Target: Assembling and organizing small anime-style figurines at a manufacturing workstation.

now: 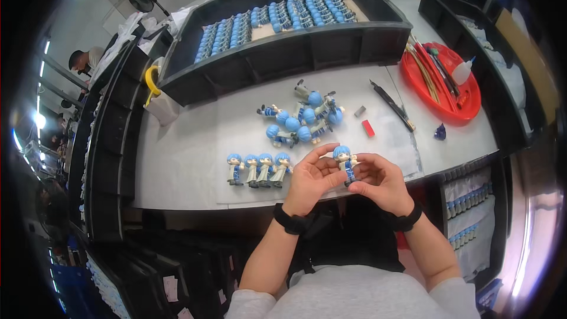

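Pale-grey cloth shirt [354, 292] lies nearest. Beyond it, left hand [312, 182] and right hand [383, 184] hold a blue-haired, blue-and-white figurine [346, 167] between them, its long axis running head-away.

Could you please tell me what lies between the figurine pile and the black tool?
The head view shows a grey block and a red block.

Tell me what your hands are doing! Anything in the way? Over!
Left hand, right hand: holding one blue-haired figurine upright. Four figurines lined up leftward. Loose figurine pile beyond, not blocking.
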Action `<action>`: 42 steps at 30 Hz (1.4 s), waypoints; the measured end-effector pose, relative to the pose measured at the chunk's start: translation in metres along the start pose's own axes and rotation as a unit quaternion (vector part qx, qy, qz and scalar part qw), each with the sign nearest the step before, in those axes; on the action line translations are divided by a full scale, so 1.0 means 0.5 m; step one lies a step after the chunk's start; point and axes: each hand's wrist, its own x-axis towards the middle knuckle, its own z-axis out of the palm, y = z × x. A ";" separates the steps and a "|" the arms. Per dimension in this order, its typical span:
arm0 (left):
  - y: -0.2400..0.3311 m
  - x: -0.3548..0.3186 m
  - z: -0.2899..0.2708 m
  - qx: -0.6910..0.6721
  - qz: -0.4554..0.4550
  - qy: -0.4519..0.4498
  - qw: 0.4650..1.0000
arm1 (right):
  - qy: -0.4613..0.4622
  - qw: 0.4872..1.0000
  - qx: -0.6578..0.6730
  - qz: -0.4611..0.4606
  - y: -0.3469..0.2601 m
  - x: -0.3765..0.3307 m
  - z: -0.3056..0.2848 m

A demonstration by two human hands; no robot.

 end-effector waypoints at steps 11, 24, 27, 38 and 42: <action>-0.004 -0.001 0.004 -0.015 0.022 -0.003 1.000 | 0.022 1.000 0.012 -0.006 0.003 -0.004 0.006; -0.005 -0.003 0.005 -0.020 0.011 0.012 1.000 | 0.026 1.000 0.009 -0.007 0.001 -0.006 0.010; -0.006 -0.004 0.004 -0.014 0.027 0.004 1.000 | 0.026 1.000 -0.004 0.002 -0.004 -0.005 0.012; -0.013 0.002 0.003 -0.076 -0.018 0.026 0.997 | 0.027 0.999 0.025 0.016 0.001 -0.010 0.006; -0.010 0.003 0.010 -0.074 -0.022 0.030 0.997 | 0.025 0.999 0.034 0.029 -0.002 -0.011 0.002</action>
